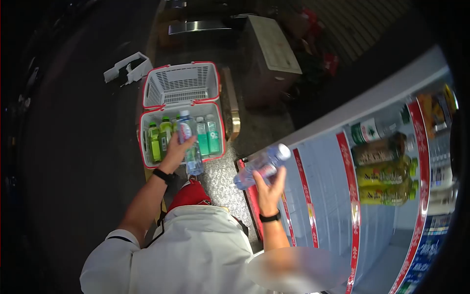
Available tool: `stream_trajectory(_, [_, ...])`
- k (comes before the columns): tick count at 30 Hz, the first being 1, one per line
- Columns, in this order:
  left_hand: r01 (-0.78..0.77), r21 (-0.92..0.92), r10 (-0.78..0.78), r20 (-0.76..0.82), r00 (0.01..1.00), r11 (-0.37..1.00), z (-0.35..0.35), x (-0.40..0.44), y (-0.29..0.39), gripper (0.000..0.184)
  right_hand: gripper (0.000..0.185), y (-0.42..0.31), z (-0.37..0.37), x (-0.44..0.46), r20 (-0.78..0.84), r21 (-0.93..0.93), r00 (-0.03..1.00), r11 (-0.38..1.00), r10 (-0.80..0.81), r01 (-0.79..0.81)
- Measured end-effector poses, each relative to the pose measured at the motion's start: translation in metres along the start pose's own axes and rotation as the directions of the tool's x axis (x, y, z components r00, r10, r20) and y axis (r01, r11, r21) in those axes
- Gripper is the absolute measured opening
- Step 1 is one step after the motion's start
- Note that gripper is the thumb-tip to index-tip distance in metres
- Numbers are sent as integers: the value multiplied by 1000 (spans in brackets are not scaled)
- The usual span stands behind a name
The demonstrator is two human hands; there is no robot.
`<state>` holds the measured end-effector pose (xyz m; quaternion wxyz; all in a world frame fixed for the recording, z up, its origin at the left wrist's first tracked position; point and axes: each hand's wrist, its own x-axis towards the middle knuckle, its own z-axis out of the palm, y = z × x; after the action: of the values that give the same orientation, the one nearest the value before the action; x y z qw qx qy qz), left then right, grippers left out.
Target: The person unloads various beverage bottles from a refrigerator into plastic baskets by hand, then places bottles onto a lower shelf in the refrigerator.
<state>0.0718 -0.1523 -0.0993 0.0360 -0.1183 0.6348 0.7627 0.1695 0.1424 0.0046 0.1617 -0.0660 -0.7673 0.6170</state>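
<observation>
My left hand (177,151) is closed around a clear water bottle (194,159) with a blue-white cap, tilted over the front basket (142,142). That basket is white with a red rim and holds green-yellow bottles (154,142) on its left and teal-tinted bottles (213,134) on its right. My right hand (269,188) grips a second clear bottle (262,166) with a white cap, held slantwise beside the open shelves at the right. Both wrists wear black bands.
A second basket (182,83) stands behind the first. Shelves with red strips (348,171) fill the right side, with yellow-green bottles (387,181) on one. A pale-topped box (274,44) stands at the back, and a white container (139,73) lies at the upper left.
</observation>
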Motion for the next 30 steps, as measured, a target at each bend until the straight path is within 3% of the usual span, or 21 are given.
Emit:
stream_trajectory(1, [25, 20, -25, 20, 999, 999, -1, 14, -9, 42, 51, 11, 25, 15, 75, -29, 992, 995, 101, -99])
stream_trajectory(2, [53, 36, -54, 41, 998, 998, -3, 29, -25, 44, 62, 43, 51, 28, 102, 50, 985, 988, 139, -145])
stream_trajectory(3, [70, 208, -72, 0, 997, 976, -9, 51, -51, 52, 68, 75, 76, 41, 124, -5, 985, 992, 123, -123])
stream_trajectory(4, [82, 197, -81, -13, 997, 977, -12, 68, -66, 52, 70, 86, 97, 56, 172, -150, 979, 985, 112, -86])
stream_trajectory(6, [102, 611, -43, -110, 993, 785, -8, 96, -83, 65, 74, 95, 137, 83, 258, -401, 947, 913, 190, -74])
stream_trajectory(7, [135, 602, -139, -40, 989, 787, -9, 104, -73, 78, 76, 111, 156, 94, 276, -487, 938, 872, 210, -51])
stream_trajectory(8, [107, 680, -74, -77, 994, 725, -5, 111, -76, 78, 77, 126, 173, 105, 293, -568, 928, 823, 229, -23])
stream_trajectory(10, [147, 695, -176, -30, 984, 704, -3, 128, -67, 78, 77, 145, 202, 121, 312, -621, 919, 784, 241, 5])
stream_trajectory(13, [208, 729, -215, -85, 973, 652, -2, 146, -104, 82, 78, 178, 231, 135, 259, -769, 867, 634, 426, -82])
stream_trajectory(16, [227, 735, -265, -66, 962, 639, -8, 151, -110, 79, 76, 197, 246, 138, 232, -784, 837, 605, 496, -142])
stream_trajectory(17, [197, 723, -300, 14, 954, 662, -14, 150, -109, 76, 76, 202, 248, 137, 228, -789, 833, 597, 504, -146])
stream_trajectory(19, [139, 760, -368, 139, 919, 635, -25, 141, -93, 67, 68, 211, 251, 130, 287, -785, 900, 619, 328, 24])
stream_trajectory(20, [145, 760, -376, 139, 916, 634, -35, 140, -90, 67, 68, 215, 252, 128, 286, -788, 897, 616, 337, 20])
stream_trajectory(22, [19, 719, -349, 314, 883, 695, -59, 134, -86, 61, 60, 215, 250, 123, 381, -768, 863, 633, 332, 96])
stream_trajectory(24, [98, 687, -401, 298, 866, 720, -82, 129, -71, 52, 56, 209, 245, 119, 394, -766, 861, 633, 323, 114])
stream_trajectory(26, [254, 556, -424, 200, 884, 791, -109, 121, -62, 47, 54, 210, 233, 118, 389, -706, 852, 708, 350, 32])
stream_trajectory(30, [284, 512, -258, -123, 958, 810, -177, 107, -92, 40, 51, 211, 212, 119, 372, -621, 852, 781, 369, -67])
